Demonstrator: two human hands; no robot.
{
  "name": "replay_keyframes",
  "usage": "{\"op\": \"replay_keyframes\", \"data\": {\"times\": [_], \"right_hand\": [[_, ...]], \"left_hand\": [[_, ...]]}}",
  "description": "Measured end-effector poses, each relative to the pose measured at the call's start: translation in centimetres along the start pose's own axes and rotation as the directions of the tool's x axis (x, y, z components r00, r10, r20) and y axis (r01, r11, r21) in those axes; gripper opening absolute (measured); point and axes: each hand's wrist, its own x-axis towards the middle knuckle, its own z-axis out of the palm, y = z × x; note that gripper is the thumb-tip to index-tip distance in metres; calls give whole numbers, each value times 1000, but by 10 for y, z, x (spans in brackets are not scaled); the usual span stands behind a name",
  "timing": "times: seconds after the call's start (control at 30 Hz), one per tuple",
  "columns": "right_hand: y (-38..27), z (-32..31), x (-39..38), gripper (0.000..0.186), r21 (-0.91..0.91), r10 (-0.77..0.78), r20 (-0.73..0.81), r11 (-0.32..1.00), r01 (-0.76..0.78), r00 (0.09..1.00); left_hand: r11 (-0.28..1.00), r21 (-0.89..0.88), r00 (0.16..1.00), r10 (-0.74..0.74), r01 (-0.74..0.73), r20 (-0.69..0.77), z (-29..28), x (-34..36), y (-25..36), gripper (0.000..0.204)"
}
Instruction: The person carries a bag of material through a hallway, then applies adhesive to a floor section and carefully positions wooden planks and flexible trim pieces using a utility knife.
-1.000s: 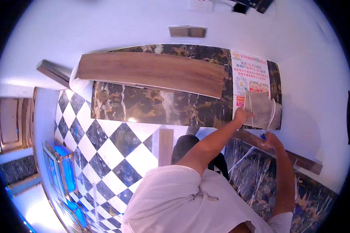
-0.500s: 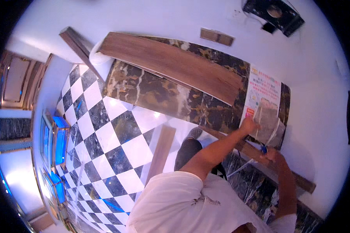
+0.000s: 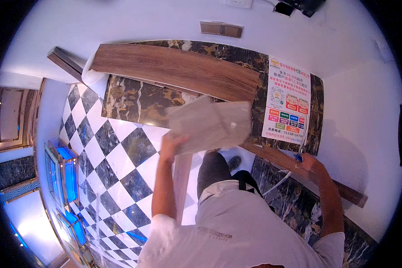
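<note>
My left hand is closed on the near edge of a grey-brown, cloth-like sheet. The sheet is smeared by motion, and its exact kind cannot be made out. It hangs over the front of the dark marble-patterned counter. At the counter's right end, my right hand grips a small blue thing whose kind is mostly hidden by the fingers. A thin white cable runs down from beside it. Under that hand lies a long wooden strip along the counter's front edge.
A wide brown wood plank lies along the counter, beside a printed poster. Narrow boards lean at the far left. Another board lies near my leg on the checkered floor. Blue-lit boxes stand left.
My left hand has carried the grey-brown sheet leftward from over the poster, which now shows fully. My right hand stays by the wooden strip with the blue thing. The view has shifted slightly.
</note>
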Motion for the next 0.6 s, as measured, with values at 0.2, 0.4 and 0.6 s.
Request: {"op": "replay_keyframes", "data": {"times": [0.2,0.4,0.6], "right_hand": [[-8,-5,7,58,-5,-32,47,999,32,998],[18,-5,18,53,238,-137,-6,962,134,991],[3,-20,20,49,41,10,83,999,-13,997]], "left_hand": [[930,-294,943,128,-222,-307,-164,-40,-87,70],[976,-168,979,113,-141,-170,-223,-7,-50,60],[932,363,962,89,11,-257,-254,77,-10,54]]}}
